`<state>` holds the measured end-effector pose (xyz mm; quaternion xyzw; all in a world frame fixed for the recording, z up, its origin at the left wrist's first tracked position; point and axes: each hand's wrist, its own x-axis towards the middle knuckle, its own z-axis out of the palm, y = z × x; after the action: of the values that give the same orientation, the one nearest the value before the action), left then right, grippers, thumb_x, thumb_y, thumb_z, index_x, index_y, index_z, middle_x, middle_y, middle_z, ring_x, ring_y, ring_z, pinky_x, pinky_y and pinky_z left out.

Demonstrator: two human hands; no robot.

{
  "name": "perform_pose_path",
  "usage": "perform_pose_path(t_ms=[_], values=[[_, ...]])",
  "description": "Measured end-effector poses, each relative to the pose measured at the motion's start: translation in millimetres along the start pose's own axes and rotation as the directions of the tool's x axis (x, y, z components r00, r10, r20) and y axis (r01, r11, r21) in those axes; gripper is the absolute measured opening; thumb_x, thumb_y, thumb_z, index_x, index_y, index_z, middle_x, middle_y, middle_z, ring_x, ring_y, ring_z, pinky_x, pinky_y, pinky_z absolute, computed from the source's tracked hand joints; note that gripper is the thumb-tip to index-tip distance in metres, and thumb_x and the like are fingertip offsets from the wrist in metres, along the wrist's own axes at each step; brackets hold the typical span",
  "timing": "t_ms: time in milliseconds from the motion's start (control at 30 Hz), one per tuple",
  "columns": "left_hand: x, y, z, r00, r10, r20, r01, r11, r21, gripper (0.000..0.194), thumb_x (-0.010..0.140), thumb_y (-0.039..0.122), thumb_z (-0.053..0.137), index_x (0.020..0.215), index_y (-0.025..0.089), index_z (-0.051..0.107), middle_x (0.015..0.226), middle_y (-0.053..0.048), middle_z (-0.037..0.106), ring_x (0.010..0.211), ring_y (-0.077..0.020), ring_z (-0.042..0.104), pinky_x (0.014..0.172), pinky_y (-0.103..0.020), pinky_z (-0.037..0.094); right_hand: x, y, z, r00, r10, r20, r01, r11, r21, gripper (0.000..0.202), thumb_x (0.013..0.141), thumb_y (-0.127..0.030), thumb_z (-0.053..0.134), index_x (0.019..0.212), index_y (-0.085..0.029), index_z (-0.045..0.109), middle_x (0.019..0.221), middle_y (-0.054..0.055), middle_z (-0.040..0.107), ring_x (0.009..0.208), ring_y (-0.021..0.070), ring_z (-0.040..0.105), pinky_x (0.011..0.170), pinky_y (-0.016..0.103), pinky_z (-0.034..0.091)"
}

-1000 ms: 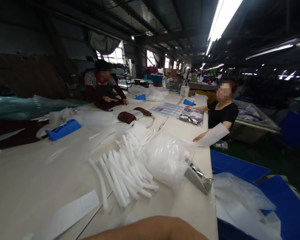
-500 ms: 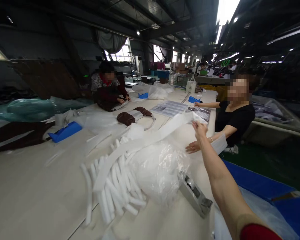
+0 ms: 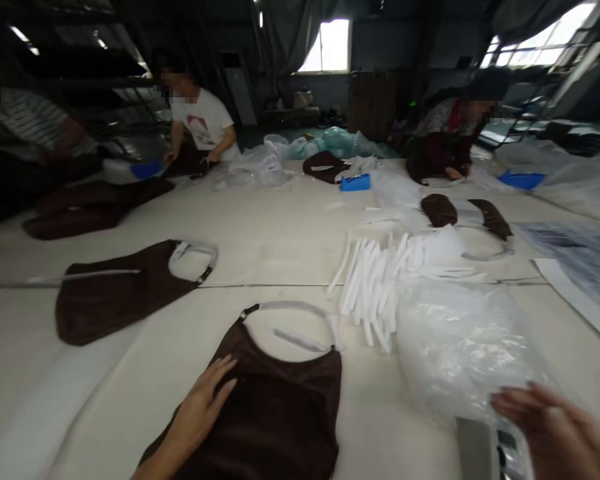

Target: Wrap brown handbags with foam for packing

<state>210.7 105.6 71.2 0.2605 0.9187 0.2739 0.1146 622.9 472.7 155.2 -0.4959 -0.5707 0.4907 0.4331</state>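
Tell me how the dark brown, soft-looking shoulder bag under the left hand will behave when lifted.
The bag will probably sag, as its wide body lies spread out on the pale, flat table. Its strap, in whitish wrapping, may hold its curve, since it lies in a rounded arc. It seems unlikely to roll, lying broad beneath the left hand.

This is a factory workshop. Several look-alike brown bags [image 3: 285,413] lie spread over one broad pale table [image 3: 265,257], and a heap of white foam sticks [image 3: 373,283] and a bulging clear plastic bag [image 3: 465,340] share it. Three people [image 3: 205,123] stoop over their work across the table. Beyond it are dark walls and a bright window [image 3: 329,47].
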Motion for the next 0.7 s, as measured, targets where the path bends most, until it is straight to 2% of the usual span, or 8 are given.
perform_pose_path(t_ms=[33,100,167,267,367,433,533,700], values=[[-2.3,-2.7,-1.1,1.0,-0.003,0.014,0.003,1.0,0.004,0.052,0.08,0.057,0.049,0.119,0.027,0.067,0.139,-0.002,0.061,0.132,-0.0263,0.052,0.118,-0.039,0.036,-28.5,13.5,18.8,0.984,0.039,0.172,-0.016,0.991,-0.13,0.046,0.073,-0.057,0.072,0.107,-0.027,0.07,0.1,0.012,0.075,0.095,0.0309,0.071,0.087,0.047,0.06],[-4.9,-9.2,-2.6,0.999,-0.017,0.03,0.017,1.0,0.021,0.056,0.084,0.055,0.044,0.125,0.021,0.061,0.143,-0.008,0.057,0.134,-0.0267,0.049,0.119,-0.041,0.033,-84.4,40.0,56.7,0.883,0.128,0.452,0.023,0.949,-0.314,0.043,0.068,-0.058,0.075,0.101,-0.03,0.074,0.109,0.01,0.075,0.105,0.0327,0.069,0.093,0.045,0.058],[-6.8,-16.9,-4.0,0.998,-0.05,0.03,0.049,0.998,0.043,0.059,0.087,0.053,0.041,0.131,0.016,0.055,0.144,-0.013,0.055,0.136,-0.0278,0.046,0.119,-0.043,0.031,-129.4,66.4,89.0,0.853,0.205,0.479,-0.008,0.924,-0.383,0.05,0.071,-0.063,0.068,0.106,-0.029,0.073,0.116,0.01,0.073,0.109,0.0319,0.068,0.094,0.043,0.058],[-7.5,-28.8,-7.4,0.98,-0.175,0.091,0.167,0.982,0.084,0.068,0.088,0.054,0.038,0.139,0.009,0.045,0.143,-0.02,0.051,0.135,-0.0312,0.046,0.115,-0.045,0.035,-167.6,100.1,120.3,0.874,0.384,0.297,-0.226,0.864,-0.45,0.072,0.073,-0.072,0.058,0.122,-0.02,0.064,0.124,0.016,0.068,0.108,0.032,0.068,0.086,0.041,0.06],[-1.7,-38.6,-11.2,0.926,-0.298,0.231,0.266,0.951,0.158,0.074,0.087,0.058,0.04,0.144,0.011,0.039,0.14,-0.022,0.05,0.132,-0.0352,0.048,0.108,-0.048,0.04,-179.0,118.0,142.1,0.829,0.537,0.157,-0.425,0.787,-0.448,0.087,0.066,-0.077,0.057,0.128,-0.015,0.057,0.127,0.02,0.064,0.11,0.034,0.067,0.077,0.04,0.06],[5.8,-44.7,-12.9,0.905,-0.33,0.27,0.284,0.938,0.197,0.072,0.086,0.058,0.045,0.143,0.014,0.041,0.14,-0.023,0.05,0.132,-0.0384,0.046,0.106,-0.05,0.041,-179.4,120.8,159.3,0.804,0.578,0.141,-0.478,0.769,-0.425,0.087,0.061,-0.075,0.063,0.123,-0.014,0.059,0.122,0.019,0.066,0.109,0.0342,0.066,0.075,0.039,0.06],[19.2,-54.5,-16.1,0.885,-0.359,0.297,0.328,0.933,0.149,0.072,0.078,0.049,0.06,0.139,0.014,0.044,0.136,-0.024,0.053,0.126,-0.0403,0.052,0.099,-0.049,0.044,-176.7,114.6,189.6,0.818,0.544,0.189,-0.459,0.813,-0.357,0.072,0.058,-0.063,0.072,0.112,-0.016,0.063,0.105,0.013,0.072,0.099,0.0304,0.069,0.08,0.038,0.057],[28.4,-73.9,-30.3,0.89,-0.259,0.374,0.288,0.957,-0.021,0.049,0.075,0.029,0.06,0.122,0.016,0.055,0.106,-0.011,0.072,0.097,-0.0245,0.069,0.088,-0.032,0.05,-169.6,88.5,231.0,0.867,0.388,0.312,-0.303,0.908,-0.29,0.046,0.063,-0.05,0.069,0.095,-0.017,0.063,0.092,0.009,0.074,0.086,0.0262,0.068,0.077,0.036,0.054]])
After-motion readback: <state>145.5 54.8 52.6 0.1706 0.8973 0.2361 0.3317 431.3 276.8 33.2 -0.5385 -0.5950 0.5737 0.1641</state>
